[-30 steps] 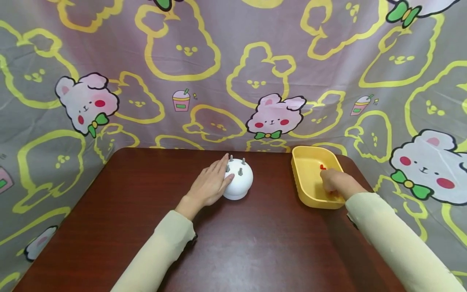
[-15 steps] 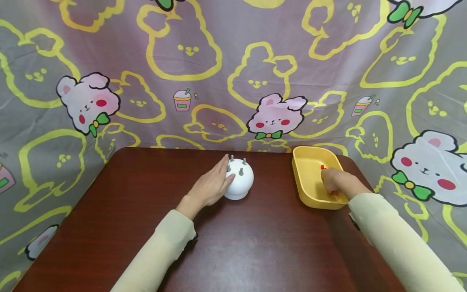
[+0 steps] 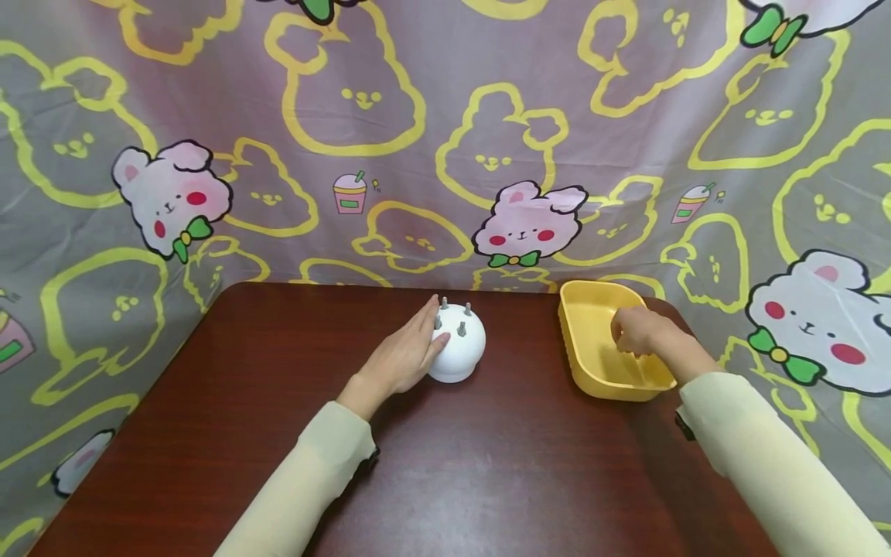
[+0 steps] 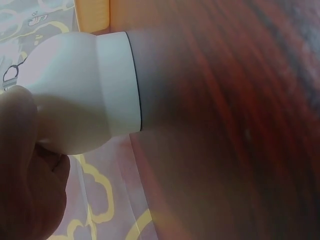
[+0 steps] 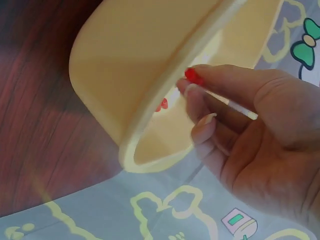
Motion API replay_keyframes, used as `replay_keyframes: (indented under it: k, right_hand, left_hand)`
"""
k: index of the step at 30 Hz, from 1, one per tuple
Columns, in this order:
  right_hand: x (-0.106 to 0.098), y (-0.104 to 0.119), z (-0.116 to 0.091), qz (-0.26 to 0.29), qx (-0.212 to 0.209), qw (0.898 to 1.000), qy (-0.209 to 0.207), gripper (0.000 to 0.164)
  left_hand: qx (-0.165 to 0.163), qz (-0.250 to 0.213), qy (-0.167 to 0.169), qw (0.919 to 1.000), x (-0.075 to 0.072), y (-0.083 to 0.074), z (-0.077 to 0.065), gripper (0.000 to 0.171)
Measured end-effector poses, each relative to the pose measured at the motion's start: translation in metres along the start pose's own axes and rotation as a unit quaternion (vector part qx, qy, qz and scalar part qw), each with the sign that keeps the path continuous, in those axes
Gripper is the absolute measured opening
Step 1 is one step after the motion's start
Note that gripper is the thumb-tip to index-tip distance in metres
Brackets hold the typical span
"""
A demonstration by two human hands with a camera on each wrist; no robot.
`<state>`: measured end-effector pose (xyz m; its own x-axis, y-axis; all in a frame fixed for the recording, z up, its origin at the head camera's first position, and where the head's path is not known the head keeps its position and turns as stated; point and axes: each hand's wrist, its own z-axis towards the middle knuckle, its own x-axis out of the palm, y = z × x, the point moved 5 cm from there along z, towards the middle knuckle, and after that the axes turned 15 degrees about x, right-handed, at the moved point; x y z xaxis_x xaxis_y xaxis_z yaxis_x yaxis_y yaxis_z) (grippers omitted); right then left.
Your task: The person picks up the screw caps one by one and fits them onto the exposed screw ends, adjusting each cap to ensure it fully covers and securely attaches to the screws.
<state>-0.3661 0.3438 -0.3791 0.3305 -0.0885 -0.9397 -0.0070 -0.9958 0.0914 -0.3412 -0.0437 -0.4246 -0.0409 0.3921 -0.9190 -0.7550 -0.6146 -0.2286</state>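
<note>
A white domed object (image 3: 465, 357) with several short grey pegs on top stands on the table. My left hand (image 3: 398, 357) rests against its left side, fingers straight and thumb on the front. The left wrist view shows its smooth side and the paler band at its base (image 4: 119, 85). Over the yellow tray (image 3: 581, 360), my right hand (image 3: 640, 331) pinches a thin whitish stick (image 5: 242, 109) with a red tip between thumb and fingers. Small red pieces (image 5: 161, 105) show inside the tray in the right wrist view.
The dark reddish-brown table (image 3: 292, 325) carries the dome in the middle and the tray at the back right. A patterned curtain (image 3: 404, 93) hangs right behind the table and along both sides.
My right hand has risen a little and drawn back to the right over the tray. The red bit beside its fingers has gone from the head view. My left hand stays on the dome.
</note>
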Motion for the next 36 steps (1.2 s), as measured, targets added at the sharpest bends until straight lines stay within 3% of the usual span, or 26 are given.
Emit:
replay_keyframes:
  k: [12, 36]
  right_hand:
    - [-0.01, -0.001, -0.004, 0.04, -0.06, 0.987, -0.145, 0.01]
    - [-0.014, 0.02, -0.012, 0.166, -0.102, 0.951, -0.241, 0.006]
  left_hand:
    - [-0.004, -0.008, -0.001, 1.0, -0.002, -0.002, -0.001, 0.073]
    - [0.0, -0.017, -0.007, 0.9998, 0.0, -0.001, -0.002, 0.074]
